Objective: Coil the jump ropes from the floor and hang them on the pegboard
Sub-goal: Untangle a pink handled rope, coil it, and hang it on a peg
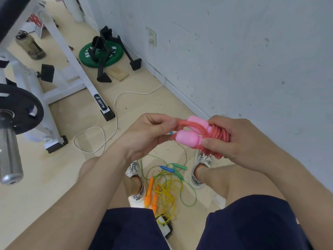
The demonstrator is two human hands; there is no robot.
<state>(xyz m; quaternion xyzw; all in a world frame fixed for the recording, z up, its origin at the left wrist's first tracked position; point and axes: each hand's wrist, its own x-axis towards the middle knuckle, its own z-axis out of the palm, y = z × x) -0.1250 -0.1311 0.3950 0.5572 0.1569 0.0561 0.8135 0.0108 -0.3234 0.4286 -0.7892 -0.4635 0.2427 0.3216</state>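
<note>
Both hands hold a pink jump rope [191, 136] in front of me. Its red cord is wound in several turns beside the two pink handles. My right hand [232, 139] grips the wound coil and handle ends. My left hand [147, 134] pinches a loop of the cord at the left end. On the floor between my feet lies a tangle of other ropes: a yellow cord with orange handles [150, 192] and a green cord with green [179, 166] and blue [166, 168] handles. No pegboard is in view.
A white weight rack [79, 69] and a barbell with a black plate [16, 112] stand at the left. A green weight plate [100, 55] and black stands lie near the wall. A white cable [115, 109] snakes across the floor from a wall socket.
</note>
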